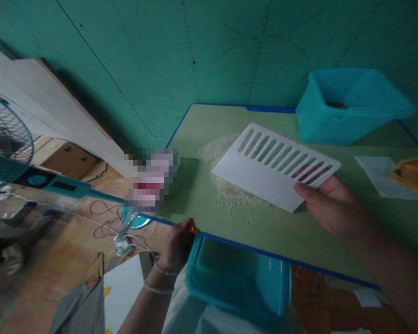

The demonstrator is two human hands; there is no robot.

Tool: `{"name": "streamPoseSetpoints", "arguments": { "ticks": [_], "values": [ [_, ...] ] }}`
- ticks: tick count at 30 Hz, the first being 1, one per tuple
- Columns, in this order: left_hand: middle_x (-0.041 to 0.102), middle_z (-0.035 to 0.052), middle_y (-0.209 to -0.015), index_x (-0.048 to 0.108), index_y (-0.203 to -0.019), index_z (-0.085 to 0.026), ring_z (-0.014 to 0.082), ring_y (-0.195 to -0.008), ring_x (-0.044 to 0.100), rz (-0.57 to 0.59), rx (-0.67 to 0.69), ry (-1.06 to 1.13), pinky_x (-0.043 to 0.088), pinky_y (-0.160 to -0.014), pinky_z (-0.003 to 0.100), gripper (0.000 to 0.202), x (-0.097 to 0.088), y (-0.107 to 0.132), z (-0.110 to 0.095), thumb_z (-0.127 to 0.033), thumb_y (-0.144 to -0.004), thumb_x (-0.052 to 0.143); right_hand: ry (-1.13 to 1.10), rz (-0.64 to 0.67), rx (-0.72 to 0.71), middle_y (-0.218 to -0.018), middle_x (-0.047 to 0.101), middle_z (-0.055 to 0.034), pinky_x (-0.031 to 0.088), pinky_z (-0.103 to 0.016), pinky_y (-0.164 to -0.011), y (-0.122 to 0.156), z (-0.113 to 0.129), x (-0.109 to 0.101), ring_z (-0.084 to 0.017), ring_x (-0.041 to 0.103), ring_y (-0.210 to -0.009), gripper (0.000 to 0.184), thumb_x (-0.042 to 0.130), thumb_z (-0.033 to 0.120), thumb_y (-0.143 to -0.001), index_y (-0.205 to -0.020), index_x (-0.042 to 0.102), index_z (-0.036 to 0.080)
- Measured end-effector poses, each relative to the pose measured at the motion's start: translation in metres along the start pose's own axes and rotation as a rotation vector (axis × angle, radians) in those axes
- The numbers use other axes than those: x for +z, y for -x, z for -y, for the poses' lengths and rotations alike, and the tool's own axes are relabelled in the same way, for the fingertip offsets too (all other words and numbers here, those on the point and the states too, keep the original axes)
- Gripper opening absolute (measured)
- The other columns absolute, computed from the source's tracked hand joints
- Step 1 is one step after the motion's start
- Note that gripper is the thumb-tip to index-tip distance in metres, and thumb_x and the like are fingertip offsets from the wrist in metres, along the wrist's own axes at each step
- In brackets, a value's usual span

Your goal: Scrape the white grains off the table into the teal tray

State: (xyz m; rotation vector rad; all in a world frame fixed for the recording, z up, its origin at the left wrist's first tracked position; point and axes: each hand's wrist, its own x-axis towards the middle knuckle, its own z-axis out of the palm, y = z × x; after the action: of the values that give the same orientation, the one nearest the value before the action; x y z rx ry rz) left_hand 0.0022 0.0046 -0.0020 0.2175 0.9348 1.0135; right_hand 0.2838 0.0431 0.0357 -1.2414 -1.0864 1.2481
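Observation:
My right hand grips one end of a flat white plastic scraper with a row of long slots. The scraper is held tilted over a spread pile of small whitish grains on the table, partly covering it. A few grains lie scattered toward the near edge. My left hand is closed at the table's near edge, with a small orange-brown scrap at its fingertips. Just beside it, a turquoise plastic bin rests at my lap under the edge; whitish grains seem to be in it.
A second turquoise bin stands at the table's back right. A white sheet and an orange-brown crumpled thing lie at right. A pixelated object sits at the left edge. On the left are a fan and cables.

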Motion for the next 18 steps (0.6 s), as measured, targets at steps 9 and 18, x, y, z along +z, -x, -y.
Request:
{"name": "streamPoseSetpoints", "arguments": {
  "ticks": [9, 18],
  "values": [
    [0.066, -0.0007, -0.046, 0.068, -0.062, -0.017, 0.0245, -0.059, 0.068, -0.002, 0.0, -0.054, 0.055, -0.069, 0.035, 0.018, 0.007, 0.003, -0.003, -0.031, -0.051, 0.072, 0.105, -0.049, -0.041, -0.105, 0.067, 0.0016, 0.04, -0.045, -0.096, -0.005, -0.003, -0.001, -0.024, 0.058, -0.105, 0.018, 0.062, 0.031, -0.076, -0.093, 0.056, 0.035],
    [0.073, 0.0043, -0.065, 0.067, -0.064, -0.016, 0.0271, -0.075, 0.069, -0.031, 0.042, -0.027, 0.053, -0.072, 0.035, 0.016, 0.005, 0.002, -0.001, -0.027, -0.054, 0.07, 0.199, 0.018, 0.037, -0.092, 0.071, -0.0006, 0.049, -0.046, -0.083, -0.001, -0.001, 0.01, -0.027, 0.063, -0.093, 0.018, 0.063, 0.037, -0.072, -0.088, 0.057, 0.033]
  ]
}}
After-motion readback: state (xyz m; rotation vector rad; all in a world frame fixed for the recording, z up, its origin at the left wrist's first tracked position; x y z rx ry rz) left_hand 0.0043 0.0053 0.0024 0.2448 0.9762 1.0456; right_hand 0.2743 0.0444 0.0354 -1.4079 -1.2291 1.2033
